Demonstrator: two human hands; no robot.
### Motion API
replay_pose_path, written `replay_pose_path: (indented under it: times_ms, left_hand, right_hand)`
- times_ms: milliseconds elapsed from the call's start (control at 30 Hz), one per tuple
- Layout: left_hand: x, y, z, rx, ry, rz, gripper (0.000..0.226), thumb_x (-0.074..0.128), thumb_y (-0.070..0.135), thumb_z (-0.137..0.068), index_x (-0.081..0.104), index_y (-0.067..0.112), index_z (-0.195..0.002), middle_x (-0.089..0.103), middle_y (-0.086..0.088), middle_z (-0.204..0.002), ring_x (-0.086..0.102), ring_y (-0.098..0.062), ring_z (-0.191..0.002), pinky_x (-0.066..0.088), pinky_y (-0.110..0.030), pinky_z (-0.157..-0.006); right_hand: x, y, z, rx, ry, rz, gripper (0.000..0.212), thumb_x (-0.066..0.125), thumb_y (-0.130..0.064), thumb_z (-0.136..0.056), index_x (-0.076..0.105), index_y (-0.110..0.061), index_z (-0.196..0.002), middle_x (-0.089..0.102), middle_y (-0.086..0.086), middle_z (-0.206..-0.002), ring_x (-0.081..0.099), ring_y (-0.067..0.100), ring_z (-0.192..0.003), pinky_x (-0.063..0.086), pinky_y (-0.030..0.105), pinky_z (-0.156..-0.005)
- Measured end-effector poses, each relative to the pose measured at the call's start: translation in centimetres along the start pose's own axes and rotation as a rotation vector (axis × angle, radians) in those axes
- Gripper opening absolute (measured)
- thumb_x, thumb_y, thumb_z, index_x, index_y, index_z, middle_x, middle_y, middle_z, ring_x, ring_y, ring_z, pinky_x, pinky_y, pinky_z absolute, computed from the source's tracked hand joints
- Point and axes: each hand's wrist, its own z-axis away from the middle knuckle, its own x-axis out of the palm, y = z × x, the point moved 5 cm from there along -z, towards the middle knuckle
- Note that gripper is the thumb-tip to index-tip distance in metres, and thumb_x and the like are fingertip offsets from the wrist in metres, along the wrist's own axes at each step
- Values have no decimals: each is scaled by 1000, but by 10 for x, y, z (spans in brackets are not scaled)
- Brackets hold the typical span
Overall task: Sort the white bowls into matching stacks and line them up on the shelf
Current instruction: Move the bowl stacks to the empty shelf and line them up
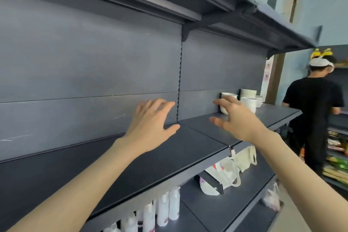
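Note:
Several white bowls stand in stacks far along the dark grey shelf (169,158), to the right. The nearest stack (227,98) is partly hidden behind my right hand (237,118). Two more stacks, a taller one (248,92) and a front one (249,102), stand just past it. My right hand is spread, fingers straight, in front of the nearest stack and holds nothing. My left hand (150,122) hovers over the bare shelf to the left with fingers spread, also holding nothing.
Another shelf (216,3) overhangs above. On the lower shelf stand white spray bottles (165,211) and white bags (227,173). A person in a black shirt (314,111) stands at the shelf's far right end.

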Motion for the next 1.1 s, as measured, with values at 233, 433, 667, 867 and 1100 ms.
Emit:
replay_pose_path:
  times_ms: [233, 433, 667, 867, 1100]
  left_hand:
    - [47, 71, -88, 87, 4, -79, 67, 46, 57, -90, 27, 26, -146, 35, 4, -145, 26, -18, -137, 10, -47, -118]
    - [107, 109, -171, 160, 12, -83, 65, 47, 54, -91, 26, 26, -146, 32, 3, -147, 23, -18, -138, 6, -44, -119]
    - [193, 163, -274, 276, 100, -21, 63, 57, 53, -77, 55, 16, -128, 60, -7, -121, 54, -31, -117, 31, -56, -106]
    - [259, 216, -363, 319, 128, 43, 69, 53, 54, -75, 51, 18, -134, 57, -7, -127, 49, -30, -122, 26, -54, -110]
    - [345, 265, -440, 275, 112, 2, 68, 55, 54, -70, 59, 14, -124, 63, -8, -114, 59, -32, -108, 37, -57, -101]
  right_hand:
    - [-29, 114, -20, 100, 19, 104, 58, 59, -39, -90, 39, -22, -142, 29, 1, -152, 31, 28, -136, 38, 41, -102]
    - [-30, 199, -63, 142, 40, 154, 56, 57, -40, -91, 39, -22, -141, 31, 1, -150, 35, 30, -133, 41, 48, -101]
    - [-26, 312, -121, 217, 54, 258, 58, 56, -41, -91, 35, -24, -143, 28, 0, -152, 32, 27, -135, 42, 44, -99]
    - [-28, 415, -161, 276, 74, 308, 62, 57, -40, -91, 33, -23, -145, 26, 2, -153, 30, 30, -136, 41, 44, -99]
    - [-6, 530, -216, 239, 44, 276, 62, 57, -39, -91, 31, -25, -146, 23, 2, -155, 27, 29, -138, 39, 43, -101]
